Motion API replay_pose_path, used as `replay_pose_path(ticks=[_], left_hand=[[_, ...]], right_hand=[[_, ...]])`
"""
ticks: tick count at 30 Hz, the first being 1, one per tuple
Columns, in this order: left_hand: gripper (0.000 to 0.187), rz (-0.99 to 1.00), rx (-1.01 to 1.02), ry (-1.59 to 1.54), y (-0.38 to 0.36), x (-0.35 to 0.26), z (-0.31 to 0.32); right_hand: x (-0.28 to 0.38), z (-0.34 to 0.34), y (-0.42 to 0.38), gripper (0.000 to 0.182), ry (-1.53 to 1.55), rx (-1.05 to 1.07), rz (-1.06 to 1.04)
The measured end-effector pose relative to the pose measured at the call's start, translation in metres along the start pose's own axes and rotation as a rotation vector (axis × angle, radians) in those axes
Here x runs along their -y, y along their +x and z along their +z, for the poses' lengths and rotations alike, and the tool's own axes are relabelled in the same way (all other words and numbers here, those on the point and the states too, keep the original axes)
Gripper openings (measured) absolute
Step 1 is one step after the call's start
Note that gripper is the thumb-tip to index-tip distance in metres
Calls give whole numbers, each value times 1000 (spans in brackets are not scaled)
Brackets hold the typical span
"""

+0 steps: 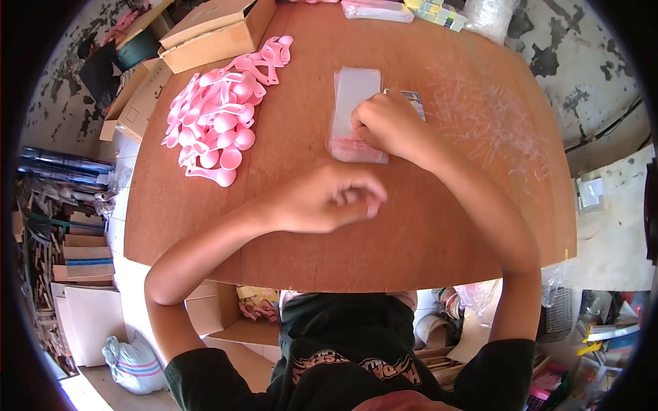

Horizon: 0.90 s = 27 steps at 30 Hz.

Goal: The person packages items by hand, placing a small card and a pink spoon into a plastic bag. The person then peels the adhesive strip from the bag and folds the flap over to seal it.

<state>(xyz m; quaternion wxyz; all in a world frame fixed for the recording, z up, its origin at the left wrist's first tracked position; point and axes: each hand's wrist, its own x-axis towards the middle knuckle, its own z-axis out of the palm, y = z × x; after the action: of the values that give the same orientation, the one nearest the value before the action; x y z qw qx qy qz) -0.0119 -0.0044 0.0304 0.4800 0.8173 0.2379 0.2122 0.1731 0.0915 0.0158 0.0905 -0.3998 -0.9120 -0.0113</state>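
Observation:
My right hand (387, 123) bends down over a stack of clear plastic bags (358, 81), its fingers pinched at the bags' right side. The fingertips are partly hidden. Reddish marks show near the stack's lower end. Beside this hand, a printed card (414, 103) is partly covered by it. My left hand (336, 197) hovers nearer my body, below the bags. Its fingers are loosely curled with a gap between them, and I see nothing held. Left of both hands lies a heap of pink plastic scoops (218, 116).
Thin clear strips (490, 120) are scattered at the table's right. A cardboard box (212, 38) stands at the back left, another open box (140, 96) beside the table. More plastic packs (377, 9) and printed cards (437, 14) lie along the far edge.

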Motion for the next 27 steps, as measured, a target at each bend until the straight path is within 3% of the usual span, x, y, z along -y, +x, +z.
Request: replay_pose_path(ticks=[1,2,4,7,8,12,14,18,24,26,27], left_hand=[[21,37,-184,73,6,6,0],[21,40,-186,70,10,15,0],[18,53,-535,299,15,30,1],[21,-110,-657,252,14,42,-1],[21,-86,-684,256,14,49,-1],[24,-79,-745,227,13,63,0],[26,99,-827,333,16,68,1],[30,194,-785,521,14,63,-1],[26,-14,-667,452,10,57,-4],[18,-194,-645,14,7,44,-5],[18,-195,-648,14,8,46,-7]], right_hand=[[0,-1,-1,8,-12,15,-7],[1,-3,-2,9,-22,30,-13],[4,-14,-3,8,45,57,17],[4,-21,1,9,135,101,52],[3,-20,3,10,157,121,58],[-4,-13,12,13,200,137,54],[-5,-16,14,10,220,210,101],[-11,-19,11,14,254,233,73],[-12,-31,5,10,254,100,-2],[1,-43,-4,8,231,-66,2],[11,-52,-9,8,231,-66,-1]])
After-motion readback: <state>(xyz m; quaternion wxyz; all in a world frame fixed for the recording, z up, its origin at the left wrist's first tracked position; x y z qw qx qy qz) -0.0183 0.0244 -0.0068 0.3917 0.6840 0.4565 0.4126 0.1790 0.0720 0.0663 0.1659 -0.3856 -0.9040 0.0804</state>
